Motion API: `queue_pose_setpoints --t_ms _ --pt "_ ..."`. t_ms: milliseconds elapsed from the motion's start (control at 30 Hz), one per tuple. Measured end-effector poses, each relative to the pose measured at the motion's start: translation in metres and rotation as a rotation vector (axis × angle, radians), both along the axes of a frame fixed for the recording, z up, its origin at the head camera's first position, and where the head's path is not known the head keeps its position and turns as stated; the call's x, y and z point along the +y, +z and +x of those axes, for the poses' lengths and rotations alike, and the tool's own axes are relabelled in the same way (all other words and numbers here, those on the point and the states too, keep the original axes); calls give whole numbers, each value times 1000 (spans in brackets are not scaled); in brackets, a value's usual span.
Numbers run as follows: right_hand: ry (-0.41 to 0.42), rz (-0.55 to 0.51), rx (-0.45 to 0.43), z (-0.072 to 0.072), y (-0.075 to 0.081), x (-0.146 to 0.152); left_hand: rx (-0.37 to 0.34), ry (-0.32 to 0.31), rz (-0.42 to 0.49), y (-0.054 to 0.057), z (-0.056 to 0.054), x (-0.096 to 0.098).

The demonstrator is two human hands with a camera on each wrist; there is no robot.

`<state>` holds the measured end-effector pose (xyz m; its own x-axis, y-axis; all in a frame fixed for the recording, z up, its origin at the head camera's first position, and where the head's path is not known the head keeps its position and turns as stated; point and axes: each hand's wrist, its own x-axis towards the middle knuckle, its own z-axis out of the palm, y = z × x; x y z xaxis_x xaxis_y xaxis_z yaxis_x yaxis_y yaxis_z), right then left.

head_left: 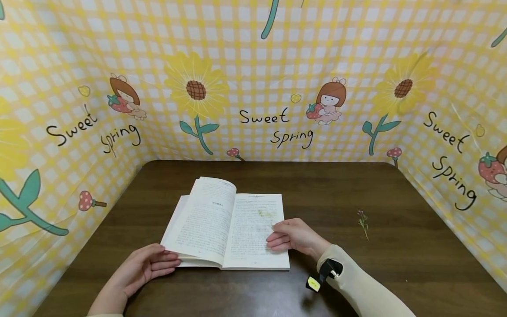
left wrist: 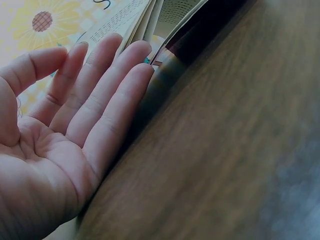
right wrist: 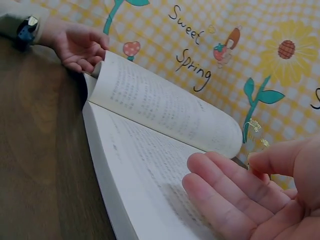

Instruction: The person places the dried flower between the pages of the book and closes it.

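Observation:
An open book (head_left: 253,255) with printed text lies in front of me. At its lower left corner my left hand (head_left: 144,266) pinches the edge of raised pages (head_left: 198,220) between thumb and forefinger; the other fingers stretch out along the book's side. Over the right-hand page, my right hand (head_left: 297,235) pinches a small yellow-green flower sprig (head_left: 266,214) between thumb and forefinger. Its tiny blossoms show past the fingertips in the right wrist view, while its lower stem is hidden by the hand (right wrist: 250,195).
A small purple-flowered sprig (head_left: 363,224) lies on the dark wooden table (head_left: 317,185), right of the book. Yellow checked cloth (head_left: 253,66) with printed sunflowers stands behind the table and along both sides. A strapped device (head_left: 322,275) sits on the right wrist.

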<state>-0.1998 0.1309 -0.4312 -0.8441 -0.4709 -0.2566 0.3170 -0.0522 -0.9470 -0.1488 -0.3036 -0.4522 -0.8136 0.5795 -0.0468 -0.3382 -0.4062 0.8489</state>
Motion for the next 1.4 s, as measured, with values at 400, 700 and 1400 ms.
queue_pose_setpoints --t_ms 400,700,1400 --pt "11 95 -44 -9 -7 -22 4 -12 -1 3 -1 0" --pt "31 165 -62 -11 -7 -23 7 -17 10 1 -1 1" --pt "38 97 -55 -9 -10 -18 15 18 -11 -2 1 2"
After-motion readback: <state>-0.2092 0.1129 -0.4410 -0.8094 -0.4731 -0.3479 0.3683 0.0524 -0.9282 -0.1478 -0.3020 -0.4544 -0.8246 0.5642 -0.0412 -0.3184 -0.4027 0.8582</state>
